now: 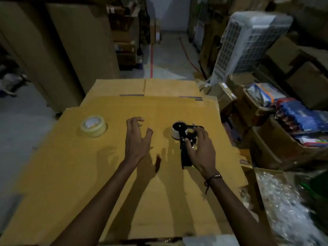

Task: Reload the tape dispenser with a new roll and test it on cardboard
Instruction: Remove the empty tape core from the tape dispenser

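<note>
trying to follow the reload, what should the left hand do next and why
Probably bring the left hand right to the dispenser and pull off its spool. The right hand rests on the dispenser, the left hovers open and empty, and the new roll lies untouched on the cardboard.

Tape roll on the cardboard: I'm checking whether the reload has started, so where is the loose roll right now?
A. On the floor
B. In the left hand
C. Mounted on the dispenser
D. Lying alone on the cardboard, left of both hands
D: the tape roll lies flat on the cardboard, apart from the open left hand, while the right hand rests on the dispenser.
</note>
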The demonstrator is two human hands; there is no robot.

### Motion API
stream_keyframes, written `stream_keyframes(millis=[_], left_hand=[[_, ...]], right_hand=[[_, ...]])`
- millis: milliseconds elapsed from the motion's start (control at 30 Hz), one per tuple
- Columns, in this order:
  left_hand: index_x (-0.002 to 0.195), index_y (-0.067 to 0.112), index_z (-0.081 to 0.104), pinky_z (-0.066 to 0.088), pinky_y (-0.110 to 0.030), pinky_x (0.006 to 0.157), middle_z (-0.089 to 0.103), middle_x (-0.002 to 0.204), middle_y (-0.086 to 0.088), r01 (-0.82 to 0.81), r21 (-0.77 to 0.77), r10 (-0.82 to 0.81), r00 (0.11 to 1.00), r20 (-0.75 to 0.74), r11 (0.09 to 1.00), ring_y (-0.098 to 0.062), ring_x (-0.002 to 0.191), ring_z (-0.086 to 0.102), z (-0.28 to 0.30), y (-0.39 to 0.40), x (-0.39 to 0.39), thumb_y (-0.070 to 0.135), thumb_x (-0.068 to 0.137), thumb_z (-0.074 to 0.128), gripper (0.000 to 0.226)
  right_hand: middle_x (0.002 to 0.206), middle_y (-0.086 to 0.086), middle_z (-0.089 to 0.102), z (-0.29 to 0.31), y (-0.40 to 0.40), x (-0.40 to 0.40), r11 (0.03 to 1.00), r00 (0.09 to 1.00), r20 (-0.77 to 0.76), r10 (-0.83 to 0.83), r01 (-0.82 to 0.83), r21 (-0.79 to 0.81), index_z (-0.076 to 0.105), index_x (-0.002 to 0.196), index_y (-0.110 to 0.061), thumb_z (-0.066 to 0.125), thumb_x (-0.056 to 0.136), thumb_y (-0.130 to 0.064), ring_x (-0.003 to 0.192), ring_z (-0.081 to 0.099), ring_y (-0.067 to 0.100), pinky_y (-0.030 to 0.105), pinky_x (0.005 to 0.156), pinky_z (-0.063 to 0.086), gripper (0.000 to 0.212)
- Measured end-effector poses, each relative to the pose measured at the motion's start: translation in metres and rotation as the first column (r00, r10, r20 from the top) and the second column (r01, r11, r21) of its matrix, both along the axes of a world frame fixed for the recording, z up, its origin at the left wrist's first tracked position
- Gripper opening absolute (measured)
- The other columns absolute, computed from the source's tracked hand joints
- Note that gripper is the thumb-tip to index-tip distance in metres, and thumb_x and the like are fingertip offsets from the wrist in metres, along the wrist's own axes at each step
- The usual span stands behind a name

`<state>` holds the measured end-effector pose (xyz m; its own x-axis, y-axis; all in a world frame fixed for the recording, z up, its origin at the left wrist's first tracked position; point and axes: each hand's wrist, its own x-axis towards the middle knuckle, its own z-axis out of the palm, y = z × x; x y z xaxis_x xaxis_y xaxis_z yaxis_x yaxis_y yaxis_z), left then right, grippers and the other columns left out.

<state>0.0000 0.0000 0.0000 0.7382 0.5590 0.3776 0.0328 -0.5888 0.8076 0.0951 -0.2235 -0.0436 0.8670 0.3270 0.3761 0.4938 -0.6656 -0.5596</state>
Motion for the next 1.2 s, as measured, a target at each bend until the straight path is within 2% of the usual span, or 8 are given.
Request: stream_keyframes(millis=[167, 467, 567, 733, 900, 967, 1067, 1200], left_hand=[[0.125, 0.008, 0.051, 0.043, 0.0, 0.064, 0.043, 0.13, -0.009, -0.049, -0.065, 0.046, 0.998, -0.053, 0.997, -0.019, 0.113, 0.052, -0.018, -0.015, -0.016, 0.017, 0.101, 0.063, 0.029], [0.125, 0.016, 0.049, 0.046, -0.02, 0.069, 0.042, 0.13, -0.001, 0.057, -0.043, -0.061, 0.993, -0.097, 0.997, -0.016, 0.11, 0.056, -0.035, 0.006, -0.031, 0.032, 0.092, 0.057, 0.037], [0.124, 0.017, 0.05, 0.047, -0.031, 0.068, 0.042, 0.129, -0.002, 0.103, -0.069, -0.11, 0.988, -0.108, 0.992, -0.017, 0.109, 0.056, -0.039, 0.019, -0.033, 0.033, 0.091, 0.056, 0.038], [0.124, 0.015, 0.05, 0.042, -0.013, 0.064, 0.041, 0.13, -0.003, 0.199, -0.097, -0.209, 0.972, -0.106, 0.975, -0.02, 0.111, 0.056, -0.048, 0.032, -0.036, 0.026, 0.094, 0.06, 0.033], [0.124, 0.018, 0.051, 0.051, -0.032, 0.073, 0.04, 0.129, 0.001, 0.265, -0.153, -0.286, 0.949, -0.134, 0.952, -0.018, 0.112, 0.055, -0.055, 0.04, -0.038, 0.032, 0.089, 0.058, 0.038], [0.124, 0.018, 0.051, 0.047, -0.027, 0.071, 0.04, 0.129, 0.001, 0.282, -0.163, -0.305, 0.942, -0.14, 0.946, -0.017, 0.112, 0.055, -0.059, 0.042, -0.038, 0.026, 0.092, 0.061, 0.035], [0.125, 0.018, 0.051, 0.043, -0.02, 0.07, 0.041, 0.13, -0.001, 0.311, -0.178, -0.34, 0.926, -0.166, 0.934, -0.016, 0.111, 0.055, -0.065, 0.037, -0.037, 0.015, 0.095, 0.065, 0.033], [0.125, 0.02, 0.051, 0.054, -0.038, 0.079, 0.04, 0.131, -0.001, 0.325, -0.184, -0.356, 0.919, -0.167, 0.927, -0.015, 0.11, 0.055, -0.069, 0.027, -0.03, 0.015, 0.095, 0.067, 0.034]], right_hand=[[0.159, 0.007, 0.042, -0.023, 0.014, -0.015, 0.965, 0.989, -0.119, -0.089, 0.057, -0.255, 0.044, 0.153, -0.021, 0.06, 0.098, -0.053, 0.105, 0.063, 0.042, 0.049, 0.077, 0.059, 0.065], [0.168, 0.017, 0.024, -0.034, 0.035, -0.034, 0.947, 0.965, -0.206, -0.164, 0.095, -0.308, 0.042, 0.155, -0.014, 0.065, 0.102, -0.017, 0.121, 0.053, 0.045, 0.054, 0.092, 0.055, 0.058], [0.17, 0.016, 0.02, -0.036, 0.038, -0.046, 0.955, 0.965, -0.206, -0.161, 0.1, -0.278, 0.04, 0.158, -0.015, 0.063, 0.103, -0.017, 0.127, 0.046, 0.042, 0.051, 0.097, 0.053, 0.059], [0.171, 0.009, 0.019, -0.043, 0.03, -0.074, 0.964, 0.973, -0.211, -0.097, 0.039, -0.264, 0.039, 0.16, -0.022, 0.065, 0.104, -0.021, 0.132, 0.046, 0.038, 0.052, 0.107, 0.052, 0.062], [0.173, 0.003, 0.016, -0.043, -0.001, -0.089, 0.942, 0.979, -0.203, 0.014, -0.081, -0.327, 0.036, 0.163, -0.028, 0.061, 0.107, -0.029, 0.13, 0.048, 0.035, 0.051, 0.107, 0.051, 0.062], [0.173, 0.002, 0.017, -0.042, -0.017, -0.09, 0.932, 0.979, -0.199, 0.051, -0.118, -0.342, 0.037, 0.161, -0.03, 0.061, 0.106, -0.031, 0.128, 0.051, 0.035, 0.05, 0.102, 0.054, 0.06], [0.171, 0.0, 0.019, -0.042, -0.027, -0.088, 0.941, 0.979, -0.205, 0.024, -0.091, -0.325, 0.037, 0.16, -0.028, 0.068, 0.102, -0.027, 0.125, 0.057, 0.034, 0.051, 0.099, 0.057, 0.067], [0.168, 0.0, 0.023, -0.051, 0.003, -0.091, 0.957, 0.976, -0.181, -0.121, 0.066, -0.283, 0.038, 0.155, -0.024, 0.073, 0.096, -0.04, 0.116, 0.063, 0.033, 0.049, 0.094, 0.059, 0.071]])
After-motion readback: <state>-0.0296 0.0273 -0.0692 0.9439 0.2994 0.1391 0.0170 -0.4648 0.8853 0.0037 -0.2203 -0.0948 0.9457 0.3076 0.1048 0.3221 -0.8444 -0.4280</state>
